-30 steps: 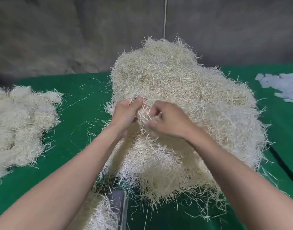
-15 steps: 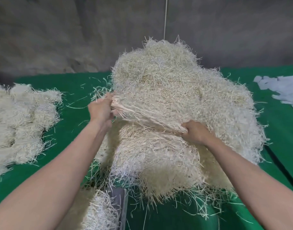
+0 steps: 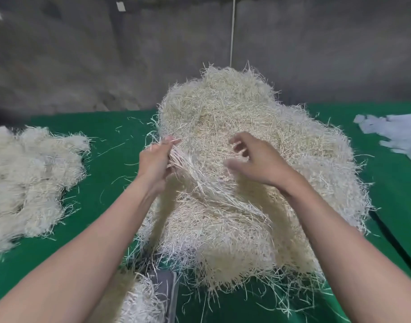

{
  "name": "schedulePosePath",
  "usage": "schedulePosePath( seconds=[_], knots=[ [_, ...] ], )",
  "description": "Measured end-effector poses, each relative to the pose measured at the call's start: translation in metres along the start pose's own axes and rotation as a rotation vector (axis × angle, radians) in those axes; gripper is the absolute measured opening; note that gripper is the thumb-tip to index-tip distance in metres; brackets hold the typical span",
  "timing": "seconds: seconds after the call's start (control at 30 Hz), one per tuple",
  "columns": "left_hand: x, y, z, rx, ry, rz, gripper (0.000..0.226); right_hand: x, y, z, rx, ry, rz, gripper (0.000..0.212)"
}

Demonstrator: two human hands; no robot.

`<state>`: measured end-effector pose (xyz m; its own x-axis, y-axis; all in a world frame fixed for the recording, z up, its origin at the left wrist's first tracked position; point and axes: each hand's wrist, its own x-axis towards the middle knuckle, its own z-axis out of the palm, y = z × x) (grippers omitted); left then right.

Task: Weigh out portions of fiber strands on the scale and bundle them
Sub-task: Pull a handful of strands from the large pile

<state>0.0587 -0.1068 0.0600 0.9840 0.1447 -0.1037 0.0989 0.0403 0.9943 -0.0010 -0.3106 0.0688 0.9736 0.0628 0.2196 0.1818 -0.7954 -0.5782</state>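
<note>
Across the green table (image 3: pixel 120 129), the fiber strands (image 3: pixel 258 117) are lying heaped at centre, the left hand (image 3: pixel 154 160) is gripping a tuft (image 3: pixel 188 169) at 9 o'clock, the right hand (image 3: pixel 258 159) is hovering loose and empty, and the 6 o'clock scale (image 3: pixel 165 290) is seemingly awaiting most portions.

The heap of fiber strands (image 3: pixel 223 101) fills the middle of the frame, on the surface (image 3: pixel 111 164), the wall (image 3: pixel 106 54) behind it. A smaller pile (image 3: pixel 32 183) lies well apart at the left edge, loose sheets (image 3: pixel 395 134) at the right edge. The scale (image 3: pixel 166 287) sits at bottom centre, before the heap. My left grip (image 3: pixel 154 162) is round a bunch (image 3: pixel 190 169) at the heap's left flank, my right grip (image 3: pixel 258 159) over its middle.
</note>
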Motion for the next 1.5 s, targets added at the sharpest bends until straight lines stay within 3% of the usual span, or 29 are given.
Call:
schedulePosePath(
  seconds=[0.03, 0.1, 0.17, 0.2, 0.3, 0.4, 0.5, 0.67, 0.77, 0.87, 0.93, 1.0, 1.07, 1.13, 1.23, 1.33, 1.43, 1.5],
  knots=[
    [-0.003, 0.003, 0.002, -0.031, -0.044, -0.007, 0.031, 0.008, -0.011, 0.004, 0.034, 0.001, -0.021, 0.062],
    [-0.010, 0.008, 0.007, -0.099, -0.121, -0.029, 0.021, 0.021, -0.027, 0.024, 0.086, -0.211, 0.010, 0.062],
    [-0.012, 0.014, 0.009, -0.205, -0.177, -0.054, 0.015, 0.030, -0.025, 0.053, 0.126, -0.374, 0.035, 0.027],
    [-0.011, 0.019, 0.007, -0.248, -0.190, -0.063, 0.013, 0.032, -0.016, 0.063, 0.157, -0.360, 0.056, 0.009],
    [-0.001, 0.034, -0.007, -0.258, -0.160, -0.031, 0.015, 0.023, 0.030, 0.069, 0.019, -0.247, 0.210, 0.019],
    [0.010, 0.036, -0.019, -0.017, -0.118, 0.081, 0.014, 0.010, 0.080, 0.063, -0.264, -0.207, 0.336, 0.027],
    [0.012, 0.029, -0.013, 0.233, -0.155, 0.183, 0.015, -0.002, 0.097, 0.060, -0.294, -0.175, 0.341, 0.024],
    [0.019, 0.034, -0.013, 0.260, -0.059, 0.218, 0.029, -0.024, 0.120, 0.065, -0.230, -0.194, 0.313, 0.014],
    [0.020, 0.029, -0.016, 0.290, 0.008, 0.253, 0.032, -0.032, 0.123, 0.063, -0.267, -0.208, 0.288, 0.022],
    [0.019, 0.030, -0.017, 0.322, 0.055, 0.301, 0.035, -0.035, 0.108, 0.053, -0.264, -0.222, 0.270, 0.011],
    [0.016, 0.035, -0.016, 0.320, -0.011, 0.295, 0.032, -0.031, 0.079, 0.042, -0.198, -0.213, 0.192, 0.026],
    [0.011, 0.039, -0.013, 0.320, -0.091, 0.284, 0.033, -0.019, 0.044, 0.034, -0.082, -0.054, 0.062, 0.053],
    [0.007, 0.042, -0.007, 0.276, -0.094, 0.288, 0.040, -0.009, 0.008, 0.035, -0.028, 0.091, -0.102, 0.040],
    [0.003, 0.048, -0.003, 0.214, -0.073, 0.299, 0.044, -0.002, -0.019, 0.048, -0.064, -0.010, -0.204, 0.008],
    [0.009, 0.066, -0.014, 0.208, 0.083, 0.375, 0.039, -0.006, -0.006, 0.074, -0.273, -0.272, -0.113, 0.023],
    [0.021, 0.078, -0.037, 0.176, 0.179, 0.369, 0.039, -0.018, 0.033, 0.072, -0.464, -0.412, 0.071, 0.023],
    [0.019, 0.062, -0.029, 0.313, 0.093, 0.302, 0.040, -0.016, 0.032, 0.054, -0.285, -0.406, 0.033, 0.020],
    [0.014, 0.053, -0.017, 0.393, 0.043, 0.295, 0.038, -0.004, 0.011, 0.043, -0.058, -0.179, -0.080, 0.021]
  ],
)
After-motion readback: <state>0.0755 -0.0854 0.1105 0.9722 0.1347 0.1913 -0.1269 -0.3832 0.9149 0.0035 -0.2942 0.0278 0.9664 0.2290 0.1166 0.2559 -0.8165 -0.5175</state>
